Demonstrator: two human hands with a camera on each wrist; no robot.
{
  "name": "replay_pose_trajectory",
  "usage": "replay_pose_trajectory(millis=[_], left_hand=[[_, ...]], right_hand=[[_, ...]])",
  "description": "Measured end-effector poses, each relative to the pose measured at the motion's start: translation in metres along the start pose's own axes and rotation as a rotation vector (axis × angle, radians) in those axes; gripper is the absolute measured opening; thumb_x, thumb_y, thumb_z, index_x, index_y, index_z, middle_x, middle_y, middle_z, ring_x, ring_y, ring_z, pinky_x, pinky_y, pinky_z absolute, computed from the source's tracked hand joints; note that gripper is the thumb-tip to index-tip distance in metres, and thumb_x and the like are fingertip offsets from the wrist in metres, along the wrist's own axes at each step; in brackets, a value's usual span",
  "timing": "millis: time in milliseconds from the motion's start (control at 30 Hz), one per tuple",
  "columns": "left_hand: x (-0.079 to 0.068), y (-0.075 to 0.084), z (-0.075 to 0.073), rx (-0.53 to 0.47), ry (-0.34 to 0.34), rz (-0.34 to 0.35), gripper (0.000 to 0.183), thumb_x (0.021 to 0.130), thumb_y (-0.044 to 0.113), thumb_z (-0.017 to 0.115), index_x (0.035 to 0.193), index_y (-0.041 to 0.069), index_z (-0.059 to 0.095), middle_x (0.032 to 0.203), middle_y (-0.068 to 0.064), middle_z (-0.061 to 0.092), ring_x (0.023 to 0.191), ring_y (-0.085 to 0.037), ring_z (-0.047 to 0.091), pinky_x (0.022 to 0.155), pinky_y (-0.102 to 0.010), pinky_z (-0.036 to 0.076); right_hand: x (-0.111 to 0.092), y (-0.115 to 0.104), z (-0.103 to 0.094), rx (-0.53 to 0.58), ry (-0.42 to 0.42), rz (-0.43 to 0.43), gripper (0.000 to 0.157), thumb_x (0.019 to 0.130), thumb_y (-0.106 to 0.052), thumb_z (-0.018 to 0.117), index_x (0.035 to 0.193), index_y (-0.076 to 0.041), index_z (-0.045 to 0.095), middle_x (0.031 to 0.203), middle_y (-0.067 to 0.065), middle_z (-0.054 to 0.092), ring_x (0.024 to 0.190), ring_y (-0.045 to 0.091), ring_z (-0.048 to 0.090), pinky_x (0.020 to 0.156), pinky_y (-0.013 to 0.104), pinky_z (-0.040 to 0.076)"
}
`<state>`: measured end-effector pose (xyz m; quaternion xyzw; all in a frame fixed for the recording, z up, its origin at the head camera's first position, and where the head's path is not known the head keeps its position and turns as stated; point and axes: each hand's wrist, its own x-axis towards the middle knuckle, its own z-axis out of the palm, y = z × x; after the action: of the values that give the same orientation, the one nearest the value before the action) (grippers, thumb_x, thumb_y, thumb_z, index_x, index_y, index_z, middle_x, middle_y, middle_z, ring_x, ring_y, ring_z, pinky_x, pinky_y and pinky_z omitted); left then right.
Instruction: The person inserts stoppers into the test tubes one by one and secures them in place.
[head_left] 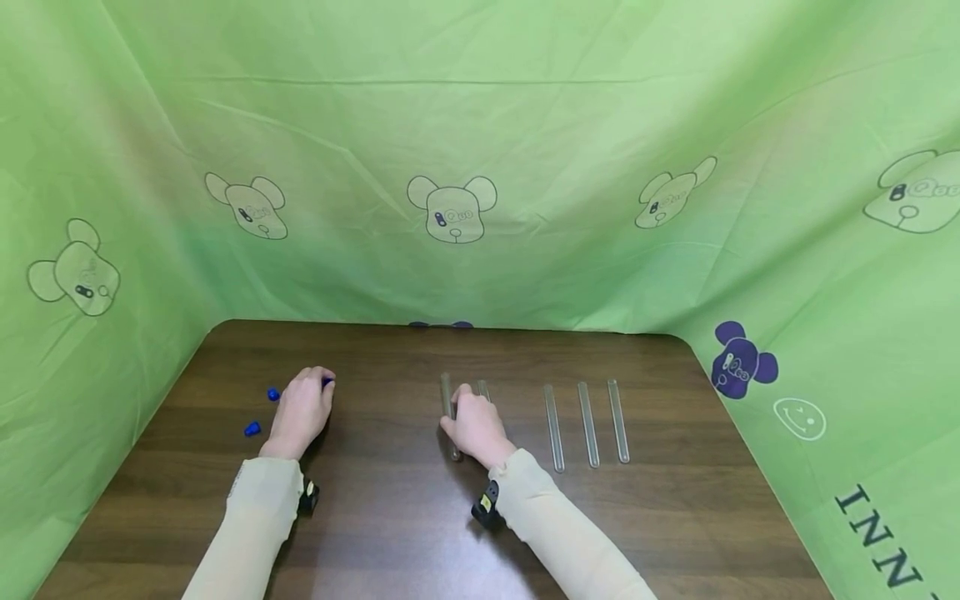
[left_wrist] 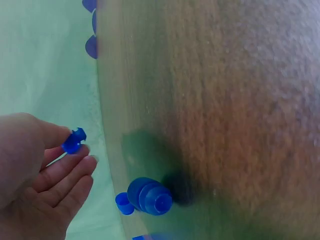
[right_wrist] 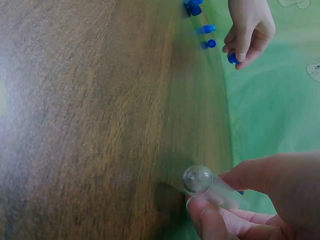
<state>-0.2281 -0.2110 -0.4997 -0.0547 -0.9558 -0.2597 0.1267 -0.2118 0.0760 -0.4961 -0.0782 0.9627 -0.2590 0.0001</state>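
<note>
In the left wrist view my left hand [left_wrist: 47,170] pinches a small blue stopper [left_wrist: 75,142] between thumb and index finger, the other fingers extended. The head view has this left hand [head_left: 300,408] low over the left of the table, the stopper [head_left: 327,382] peeking past its fingertips. Loose blue stoppers [head_left: 252,428] lie beside it. Near the table's middle, my right hand [head_left: 478,427] grips a clear test tube [head_left: 447,396]. The tube's rounded end [right_wrist: 198,179] faces the right wrist camera. Another tube [head_left: 483,390] is partly hidden behind the right hand.
Three more clear test tubes lie in a row right of the right hand: one nearest [head_left: 554,429], a middle one [head_left: 588,425] and an outer one [head_left: 618,421]. Beyond the brown wooden table [head_left: 375,342] hangs a green printed cloth [head_left: 540,267].
</note>
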Motion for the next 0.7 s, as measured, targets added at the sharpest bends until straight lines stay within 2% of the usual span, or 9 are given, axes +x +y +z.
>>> replay_pose_trajectory(millis=[267, 467, 700], left_hand=[[0.003, 0.008, 0.002, -0.052, 0.050, 0.015, 0.020, 0.100, 0.004, 0.064, 0.116, -0.007, 0.067, 0.110, -0.023, 0.065, 0.099, -0.040, 0.064, 0.084, -0.053, 0.054], [0.008, 0.013, 0.002, -0.115, 0.086, 0.028, 0.015, 0.096, 0.001, 0.067, 0.108, -0.009, 0.068, 0.101, -0.023, 0.066, 0.091, -0.037, 0.065, 0.078, -0.051, 0.054], [0.012, 0.018, 0.002, -0.102, 0.062, 0.048, 0.017, 0.098, 0.001, 0.065, 0.111, -0.009, 0.068, 0.106, -0.025, 0.066, 0.094, -0.038, 0.065, 0.080, -0.051, 0.054]], right_hand=[[-0.001, -0.002, -0.002, 0.018, 0.038, -0.019, 0.031, 0.088, -0.018, 0.078, 0.108, -0.004, 0.059, 0.075, 0.009, 0.064, 0.064, 0.026, 0.063, 0.059, 0.040, 0.054], [0.003, 0.001, -0.003, 0.044, 0.045, -0.022, 0.031, 0.089, -0.020, 0.079, 0.110, -0.005, 0.062, 0.069, 0.001, 0.064, 0.060, 0.019, 0.062, 0.058, 0.037, 0.052], [0.004, 0.003, -0.006, 0.141, 0.036, -0.024, 0.027, 0.090, -0.014, 0.077, 0.111, -0.003, 0.063, 0.073, -0.001, 0.069, 0.059, 0.012, 0.063, 0.059, 0.032, 0.053]])
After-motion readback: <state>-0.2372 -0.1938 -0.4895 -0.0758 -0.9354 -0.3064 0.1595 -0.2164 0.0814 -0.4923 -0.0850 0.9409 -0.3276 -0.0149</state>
